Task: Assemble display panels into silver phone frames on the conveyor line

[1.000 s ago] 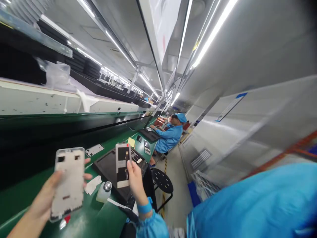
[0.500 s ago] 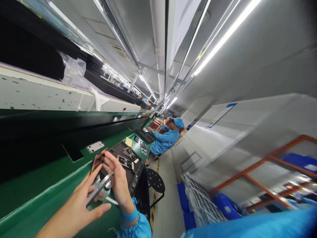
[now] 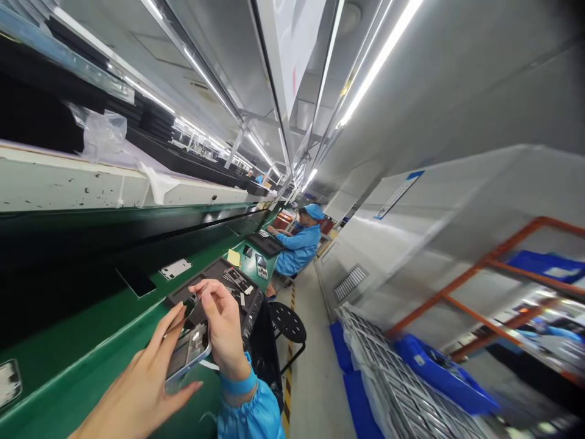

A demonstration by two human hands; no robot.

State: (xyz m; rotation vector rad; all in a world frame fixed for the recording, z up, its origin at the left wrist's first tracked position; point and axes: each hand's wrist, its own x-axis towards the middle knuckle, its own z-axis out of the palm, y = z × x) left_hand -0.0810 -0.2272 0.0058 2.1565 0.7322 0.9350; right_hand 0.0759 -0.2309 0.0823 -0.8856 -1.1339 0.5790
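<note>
My left hand (image 3: pixel 141 378) is closest. Its fingers are closed on a phone frame (image 3: pixel 183 355), and the thumb sticks out near the frame's low edge. Half a second ago I saw the frame from its thin side. Now it has tipped, so I can look at the grey and silver bits inside. It sits up above the green table (image 3: pixel 91 366), between my two hands.

My right hand (image 3: pixel 223 329) is just past it. Its fingers are bent in and pinch the top end of a thin dark piece (image 3: pixel 177 324), which leans up over the frame and also touches my left fingers. A second ago my hands were apart, with one phone part in each. Now they are close together.

At the far left edge, a pale plate (image 3: pixel 9 382) has come into view on the table. A dark screen (image 3: pixel 136 281) and a white plate (image 3: pixel 176 269) lie past my hands, just as they did half a second ago. Next to them is the black tray (image 3: pixel 212 268), with a few phone parts (image 3: pixel 237 280) in it. A yellow pad (image 3: pixel 234 257) and a phone (image 3: pixel 261 266) come after. A round black stool (image 3: pixel 287 322) stands beside the table. Farther off, a person in blue (image 3: pixel 299 244) sits there, as before.
</note>
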